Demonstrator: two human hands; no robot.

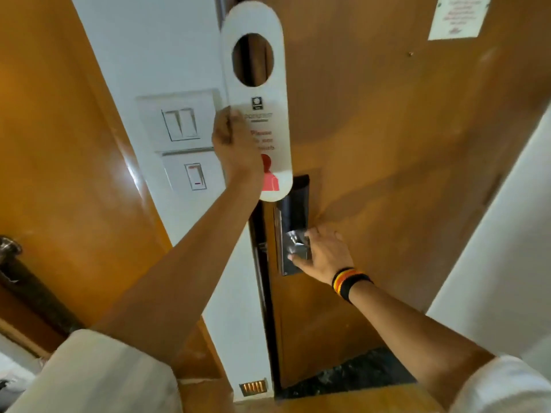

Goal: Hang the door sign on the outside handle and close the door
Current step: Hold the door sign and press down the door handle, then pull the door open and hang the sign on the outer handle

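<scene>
The white door sign [262, 93], long and rounded with an oval hole near its top and red print lower down, is held upright in front of the door's edge. My left hand [234, 144] grips its left side at mid-height. The wooden door [387, 144] fills the right half of the view and looks shut or almost shut against the dark frame gap. Lower down, my right hand [322, 251] rests on the metal inside handle [295, 244] of the dark lock plate [293, 222], fingers curled over the lever. The outside handle is hidden behind the door.
Two white switch plates [182, 138] sit on the white wall strip left of the door. A second wooden door with a metal handle [9, 248] stands at the far left. A white wall [507, 234] closes in on the right. A small floor-level light [253, 387] glows by the frame.
</scene>
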